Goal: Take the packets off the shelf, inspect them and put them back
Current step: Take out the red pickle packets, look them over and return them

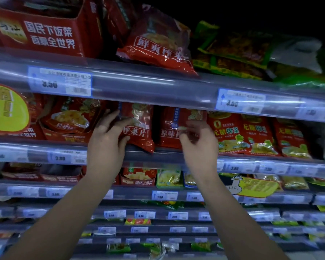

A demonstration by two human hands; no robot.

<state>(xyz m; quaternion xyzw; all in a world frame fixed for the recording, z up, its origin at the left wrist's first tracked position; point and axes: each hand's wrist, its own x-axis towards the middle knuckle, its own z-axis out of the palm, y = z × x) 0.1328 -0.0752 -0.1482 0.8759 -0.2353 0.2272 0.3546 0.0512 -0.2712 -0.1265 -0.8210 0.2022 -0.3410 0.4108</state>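
A red packet (139, 126) with white characters stands on the second shelf (158, 155), its lower corner hanging over the shelf lip. My left hand (109, 141) grips its left edge, fingers on the front and thumb beneath. To its right stands a second red packet (169, 126). My right hand (197, 141) is in front of that packet with fingers curled and blurred; whether it holds the packet cannot be told.
More red packets (251, 136) fill the same shelf to the right, and a red display box (64, 124) sits to the left. The shelf above carries a red carton (43, 29) and an overhanging red packet (158, 45). Price rails and lower shelves run below.
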